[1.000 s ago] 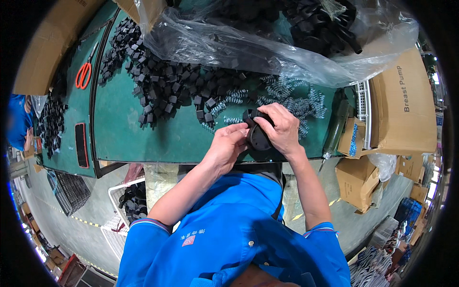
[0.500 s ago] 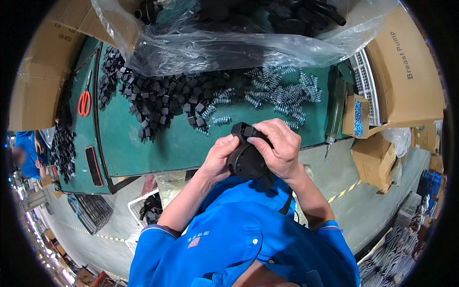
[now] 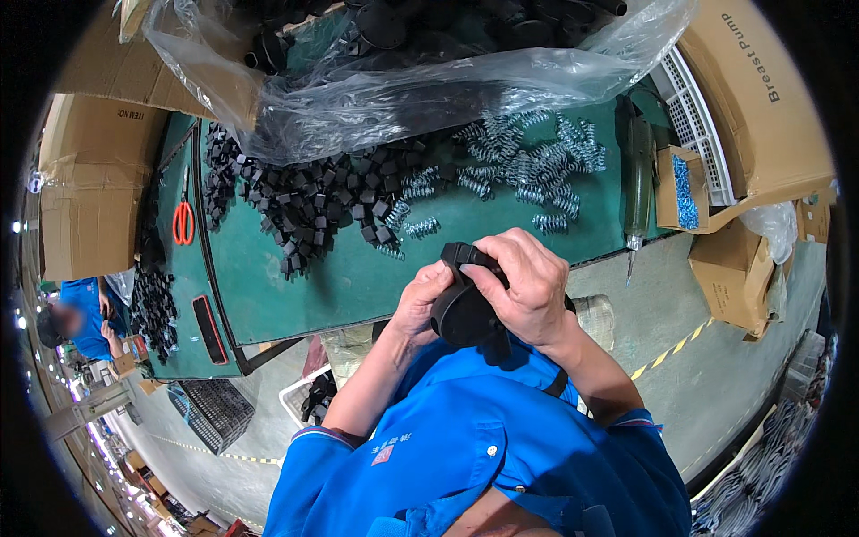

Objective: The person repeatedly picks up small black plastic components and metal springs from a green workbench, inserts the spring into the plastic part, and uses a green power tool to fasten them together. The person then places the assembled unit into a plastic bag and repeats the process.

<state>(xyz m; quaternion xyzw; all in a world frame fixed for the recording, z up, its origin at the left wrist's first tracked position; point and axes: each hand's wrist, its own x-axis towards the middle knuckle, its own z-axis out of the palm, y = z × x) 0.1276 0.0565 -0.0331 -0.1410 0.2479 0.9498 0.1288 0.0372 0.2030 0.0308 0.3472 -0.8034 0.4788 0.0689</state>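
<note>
Between my two hands, just off the front edge of the table, is a rounded black plastic part (image 3: pixel 465 315) with a squarish neck at its top. My left hand (image 3: pixel 424 300) is closed on its left side, thumb against the neck. From the right, my right hand (image 3: pixel 528 285) grips the neck with thumb and bent fingers; what lies under those fingertips is hidden. On the green table (image 3: pixel 295 300) beyond my hands, small black plastic blocks (image 3: pixel 309 206) lie in a heap. Loose metal springs (image 3: pixel 528 166) are piled to their right.
A plastic-lined box of black parts (image 3: pixel 385 98) stands at the back. Red-handled scissors (image 3: pixel 183 222) and a red-edged phone (image 3: pixel 210 329) lie left. A power screwdriver (image 3: pixel 638 179) and a small box of blue screws (image 3: pixel 684 192) are right. A co-worker (image 3: pixel 85 318) sits far left.
The view has shifted and turned slightly. My right fingers have moved over the neck of the black part, and the part is tilted a little differently. Both hands still hold it.
</note>
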